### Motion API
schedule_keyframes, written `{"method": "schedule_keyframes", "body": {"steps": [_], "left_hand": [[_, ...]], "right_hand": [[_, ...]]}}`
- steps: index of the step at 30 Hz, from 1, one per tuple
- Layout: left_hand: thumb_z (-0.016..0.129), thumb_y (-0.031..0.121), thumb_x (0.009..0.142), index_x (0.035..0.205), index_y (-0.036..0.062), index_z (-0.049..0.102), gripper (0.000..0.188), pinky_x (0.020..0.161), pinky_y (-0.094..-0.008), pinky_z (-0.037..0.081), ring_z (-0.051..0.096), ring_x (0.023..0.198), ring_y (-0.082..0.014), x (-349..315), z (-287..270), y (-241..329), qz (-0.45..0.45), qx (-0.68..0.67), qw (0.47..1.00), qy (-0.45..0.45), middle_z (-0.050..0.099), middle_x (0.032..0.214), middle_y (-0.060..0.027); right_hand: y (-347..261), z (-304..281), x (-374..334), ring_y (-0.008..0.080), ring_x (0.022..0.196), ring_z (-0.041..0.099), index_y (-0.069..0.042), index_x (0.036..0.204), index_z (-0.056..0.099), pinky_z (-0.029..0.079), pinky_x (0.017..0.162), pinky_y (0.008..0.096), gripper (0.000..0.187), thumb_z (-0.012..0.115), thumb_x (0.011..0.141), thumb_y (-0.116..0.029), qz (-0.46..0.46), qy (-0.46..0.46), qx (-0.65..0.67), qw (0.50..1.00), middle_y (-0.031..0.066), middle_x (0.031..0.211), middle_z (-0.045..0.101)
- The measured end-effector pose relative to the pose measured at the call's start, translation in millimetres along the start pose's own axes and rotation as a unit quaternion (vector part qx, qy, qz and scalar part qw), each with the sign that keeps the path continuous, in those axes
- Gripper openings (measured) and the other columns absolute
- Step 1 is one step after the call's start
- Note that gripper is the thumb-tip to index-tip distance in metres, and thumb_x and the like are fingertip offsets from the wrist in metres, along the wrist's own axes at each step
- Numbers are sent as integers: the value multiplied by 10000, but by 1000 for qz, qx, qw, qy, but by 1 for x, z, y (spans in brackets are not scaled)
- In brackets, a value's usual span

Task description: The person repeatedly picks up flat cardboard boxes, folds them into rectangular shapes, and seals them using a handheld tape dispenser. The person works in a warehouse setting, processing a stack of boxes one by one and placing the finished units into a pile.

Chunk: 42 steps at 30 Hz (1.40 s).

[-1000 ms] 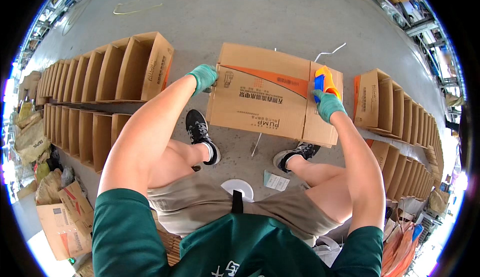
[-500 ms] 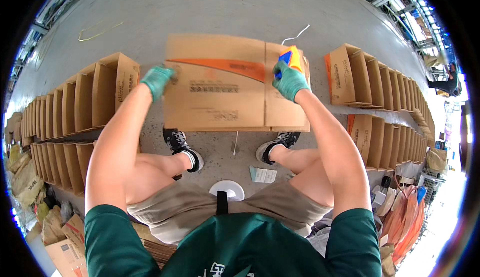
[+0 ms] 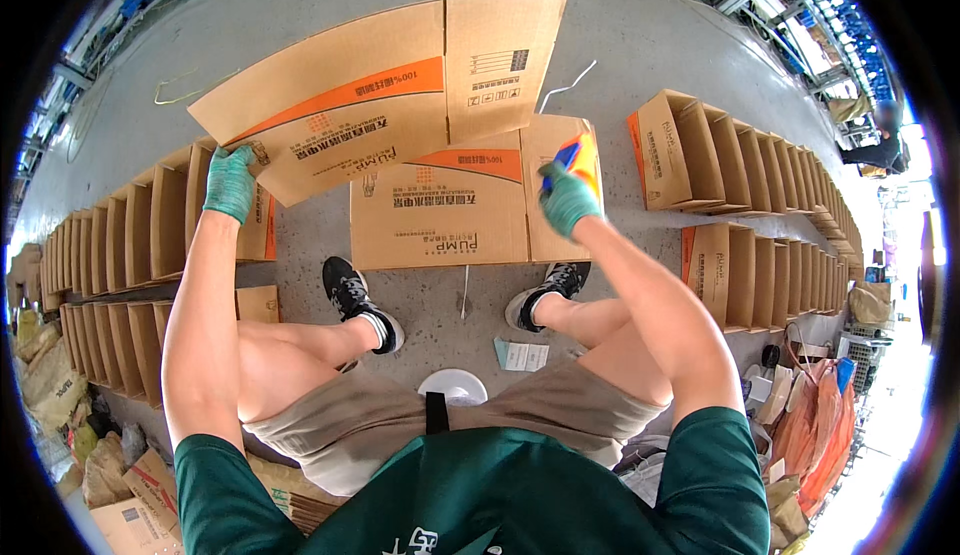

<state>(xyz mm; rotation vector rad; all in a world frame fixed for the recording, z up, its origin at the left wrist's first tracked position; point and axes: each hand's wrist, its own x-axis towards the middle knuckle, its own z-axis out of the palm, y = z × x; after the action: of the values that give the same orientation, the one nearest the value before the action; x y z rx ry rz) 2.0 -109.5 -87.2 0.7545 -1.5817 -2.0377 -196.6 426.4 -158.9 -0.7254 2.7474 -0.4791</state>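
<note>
My left hand, in a green glove, is closed on the lower left corner of a flattened cardboard box. That box is brown with an orange stripe and hangs tilted, raised at the far side. Beneath and nearer to me lies another flattened cardboard box of the same print, partly covered by the lifted one. My right hand, also gloved and slightly blurred, is wrapped round an orange, yellow and blue hand tool above the lower box's right end. The tool's exact kind cannot be made out.
Rows of open cardboard boxes stand on the left and right. My shoes are just this side of the lower box. A white strap and a folded paper lie on the grey floor. Orange bags sit at right.
My left hand has moved left and nearer to me, and the top flattened box has swung up and left, uncovering the one beneath. My right hand has shifted slightly nearer, still with the tool.
</note>
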Motion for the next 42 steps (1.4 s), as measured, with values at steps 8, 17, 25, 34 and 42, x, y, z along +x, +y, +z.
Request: {"method": "schedule_keyframes", "body": {"steps": [8,17,25,34,42], "left_hand": [[496,-69,846,1168,47,639,370,835,-338,544,662,921,-209,-20,5,-2,-4,50,998,-36,681,1050,-74],[582,-43,864,1210,66,620,365,783,-316,552,654,921,-174,-21,-5,-2,-61,48,997,-28,676,1071,-52],[703,176,912,1287,106,555,409,834,-310,511,605,1070,-150,-47,23,27,-63,64,995,-34,624,1193,-17],[729,184,914,1254,90,591,379,913,-311,506,622,1058,-151,-42,1,24,-72,71,993,-61,648,1175,-14],[754,131,892,1370,67,468,561,984,-285,494,555,1125,-136,-65,53,40,6,208,958,-195,585,1259,-21]], "right_hand": [[-99,-50,-29,372,1051,661,-115,1315,563,528,888,467,451,615,907,-301,-2,-170,-136,976,187,1156,674],[-136,-181,30,310,1347,425,-182,1394,526,333,1128,599,575,685,842,-197,-182,359,-176,898,119,1364,523],[-121,-176,37,399,1253,497,-204,1368,559,259,1197,573,609,628,787,-35,-297,316,-112,894,135,1418,489],[-128,-179,23,490,1441,268,-111,1028,651,260,1188,527,333,573,755,64,-316,341,17,885,150,1491,442],[-146,-188,22,438,1438,322,-104,985,702,347,1157,457,325,578,767,102,-356,262,147,885,200,1525,396]]}}
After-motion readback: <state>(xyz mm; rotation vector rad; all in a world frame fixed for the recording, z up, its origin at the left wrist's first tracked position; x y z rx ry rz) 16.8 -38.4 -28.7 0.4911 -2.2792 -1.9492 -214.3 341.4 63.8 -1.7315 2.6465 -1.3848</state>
